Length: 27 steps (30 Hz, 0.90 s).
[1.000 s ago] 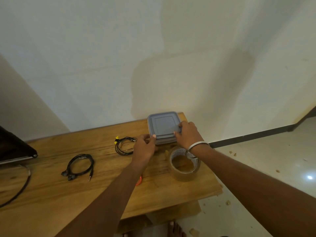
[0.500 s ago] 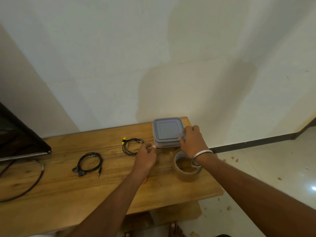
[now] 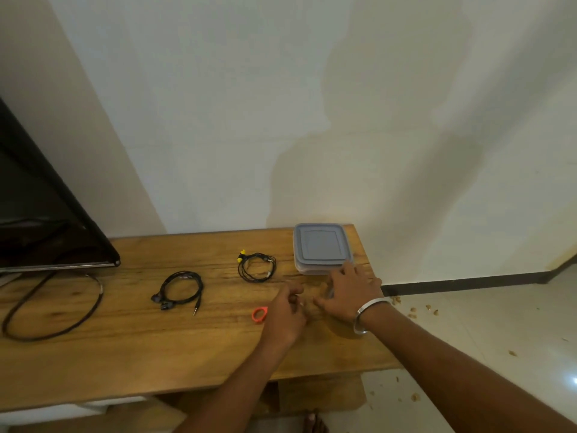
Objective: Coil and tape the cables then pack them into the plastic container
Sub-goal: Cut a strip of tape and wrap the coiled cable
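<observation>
Tape roll point(image 3: 346, 331) mostly hidden under right hand point(image 3: 349, 292), left hand point(image 3: 285, 314) grip unclear

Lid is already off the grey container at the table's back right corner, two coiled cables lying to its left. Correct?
Not quite. In the head view the lid is on the grey container, closing it. The rest holds: it sits at the table's back right corner, with the yellow-tipped cable and the black cable coiled to its left.

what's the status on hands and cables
Left hand loosely curled, grip unclear; right hand over the tape. Container lidded. Both cables coiled on table.
</observation>
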Tool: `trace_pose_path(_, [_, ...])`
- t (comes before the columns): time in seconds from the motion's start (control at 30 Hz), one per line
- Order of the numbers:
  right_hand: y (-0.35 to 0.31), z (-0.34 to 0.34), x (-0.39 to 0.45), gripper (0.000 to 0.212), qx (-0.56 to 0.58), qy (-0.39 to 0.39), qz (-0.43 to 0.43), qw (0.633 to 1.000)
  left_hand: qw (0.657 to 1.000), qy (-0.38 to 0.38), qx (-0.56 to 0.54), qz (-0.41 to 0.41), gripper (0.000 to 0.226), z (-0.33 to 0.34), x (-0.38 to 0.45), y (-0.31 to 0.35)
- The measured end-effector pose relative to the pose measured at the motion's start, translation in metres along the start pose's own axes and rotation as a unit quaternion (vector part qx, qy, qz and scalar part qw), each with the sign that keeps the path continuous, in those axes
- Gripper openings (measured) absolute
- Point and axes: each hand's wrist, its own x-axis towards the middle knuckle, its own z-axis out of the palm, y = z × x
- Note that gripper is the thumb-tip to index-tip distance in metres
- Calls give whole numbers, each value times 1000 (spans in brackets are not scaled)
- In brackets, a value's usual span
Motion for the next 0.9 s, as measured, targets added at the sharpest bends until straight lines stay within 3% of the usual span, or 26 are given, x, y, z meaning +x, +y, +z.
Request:
trace_pose_path(0.13, [2, 8, -1, 99, -13, -87, 12, 996, 1000, -3, -24, 0, 29, -1, -4, -6])
trace_pose_path(0.27, [2, 10, -2, 86, 26, -60, -1, 998, 999, -7, -23, 25, 35, -4, -11, -6])
trace_pose_path(0.5, [-16, -13, -14, 85, 266, -75, -36, 960, 988, -29, -147, 48, 56, -30, -22, 14])
trace_pose_path(0.73, [-27, -20, -26, 86, 355, -133, -64, 923, 972, -89, -207, 63, 42, -58, -31, 14])
trace_pose_path(0.9, [-31, -18, -27, 90, 399, -147, -77, 902, 965, -81, -247, 33, 43, -64, -30, 3])
